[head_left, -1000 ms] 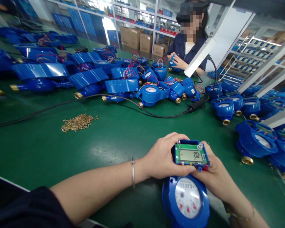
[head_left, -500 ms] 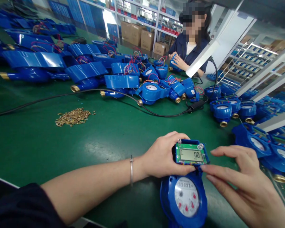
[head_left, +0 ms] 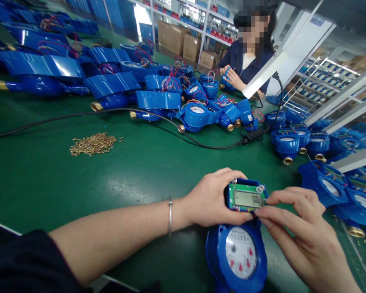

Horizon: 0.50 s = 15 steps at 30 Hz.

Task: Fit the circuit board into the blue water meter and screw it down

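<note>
display unit: green circuit board with a grey LCD screen [head_left: 246,197], seated in a blue plastic housing, screen up, digits lit
location: at the top of a round blue water meter with a white dial [head_left: 236,254], which lies near the front edge of the table, between both hands
left hand [head_left: 215,201]: curled round the left side of the board housing, thumb along its lower edge, fingers behind; firm grasp
right hand [head_left: 295,228]: half closed, forefinger and thumb tips [head_left: 270,200] pinching the board's right lower corner, other fingers loosely bent
left arm: bare forearm laid across the table from the lower left, thin metal bangle [head_left: 170,215] at the wrist, dark sleeve at the elbow
right arm: comes in from the lower right, wrist raised off the table
surface: green mat-covered worktable [head_left: 140,171]; pile of small brass parts [head_left: 91,144] well left; black cable [head_left: 110,114] across the middle; rows of blue meters with loose red wires [head_left: 195,114] beyond and at right
room: co-worker in dark top [head_left: 247,61] at the far end, handling a blue part; shelving with cardboard boxes [head_left: 173,38] behind
</note>
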Each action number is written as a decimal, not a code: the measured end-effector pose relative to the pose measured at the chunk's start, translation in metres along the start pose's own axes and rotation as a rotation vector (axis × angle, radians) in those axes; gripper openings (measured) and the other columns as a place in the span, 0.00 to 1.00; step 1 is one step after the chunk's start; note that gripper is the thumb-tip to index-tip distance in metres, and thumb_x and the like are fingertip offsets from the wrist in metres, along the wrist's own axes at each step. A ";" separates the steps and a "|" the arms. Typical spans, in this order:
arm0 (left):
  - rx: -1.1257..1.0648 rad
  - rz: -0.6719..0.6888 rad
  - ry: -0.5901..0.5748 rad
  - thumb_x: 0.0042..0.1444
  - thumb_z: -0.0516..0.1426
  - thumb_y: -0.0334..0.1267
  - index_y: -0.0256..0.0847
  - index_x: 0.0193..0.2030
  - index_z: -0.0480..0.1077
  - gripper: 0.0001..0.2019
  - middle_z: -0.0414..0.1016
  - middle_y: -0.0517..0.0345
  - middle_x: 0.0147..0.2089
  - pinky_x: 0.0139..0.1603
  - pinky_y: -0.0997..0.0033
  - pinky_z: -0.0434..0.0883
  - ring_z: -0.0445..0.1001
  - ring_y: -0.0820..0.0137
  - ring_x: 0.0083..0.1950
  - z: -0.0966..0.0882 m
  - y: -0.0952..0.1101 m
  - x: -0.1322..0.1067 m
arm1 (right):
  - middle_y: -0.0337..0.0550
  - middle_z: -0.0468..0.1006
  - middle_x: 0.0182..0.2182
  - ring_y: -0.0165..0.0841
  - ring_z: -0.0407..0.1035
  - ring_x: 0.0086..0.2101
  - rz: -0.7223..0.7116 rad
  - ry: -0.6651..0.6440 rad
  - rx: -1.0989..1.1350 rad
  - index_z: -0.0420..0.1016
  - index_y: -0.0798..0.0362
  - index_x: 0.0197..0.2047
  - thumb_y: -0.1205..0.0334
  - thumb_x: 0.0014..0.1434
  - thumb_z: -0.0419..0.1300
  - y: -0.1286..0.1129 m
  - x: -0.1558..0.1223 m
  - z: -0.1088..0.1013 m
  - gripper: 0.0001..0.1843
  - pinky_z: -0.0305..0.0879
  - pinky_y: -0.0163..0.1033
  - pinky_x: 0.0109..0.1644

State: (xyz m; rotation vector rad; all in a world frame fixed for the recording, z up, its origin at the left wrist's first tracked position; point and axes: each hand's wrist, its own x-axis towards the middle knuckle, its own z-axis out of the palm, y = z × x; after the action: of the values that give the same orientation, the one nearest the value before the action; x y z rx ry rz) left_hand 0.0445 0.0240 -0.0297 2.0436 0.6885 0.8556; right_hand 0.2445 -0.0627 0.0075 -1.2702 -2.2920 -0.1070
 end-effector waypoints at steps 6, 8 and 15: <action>0.010 0.010 -0.008 0.45 0.65 0.49 0.40 0.49 0.67 0.27 0.74 0.53 0.43 0.46 0.66 0.70 0.73 0.64 0.43 0.000 -0.001 0.000 | 0.44 0.69 0.40 0.41 0.59 0.41 -0.036 -0.004 -0.013 0.73 0.45 0.45 0.66 0.64 0.57 0.003 0.000 0.000 0.09 0.53 0.48 0.41; 0.015 0.012 -0.012 0.45 0.65 0.49 0.40 0.50 0.67 0.27 0.74 0.53 0.44 0.46 0.66 0.70 0.73 0.64 0.43 0.000 -0.002 0.000 | 0.44 0.69 0.40 0.41 0.59 0.41 -0.045 -0.004 -0.020 0.73 0.45 0.46 0.65 0.64 0.57 0.003 -0.001 0.001 0.09 0.53 0.48 0.41; 0.017 0.057 -0.025 0.47 0.64 0.48 0.38 0.50 0.67 0.26 0.74 0.54 0.43 0.46 0.68 0.69 0.73 0.64 0.44 0.000 -0.003 0.000 | 0.41 0.69 0.41 0.41 0.59 0.43 0.056 -0.029 0.002 0.71 0.43 0.46 0.65 0.66 0.55 -0.006 0.000 0.004 0.08 0.53 0.50 0.43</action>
State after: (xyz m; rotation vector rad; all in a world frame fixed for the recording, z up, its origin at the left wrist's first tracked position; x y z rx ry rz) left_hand 0.0441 0.0252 -0.0326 2.0942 0.6290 0.8578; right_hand 0.2377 -0.0650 0.0048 -1.3416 -2.2782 -0.0670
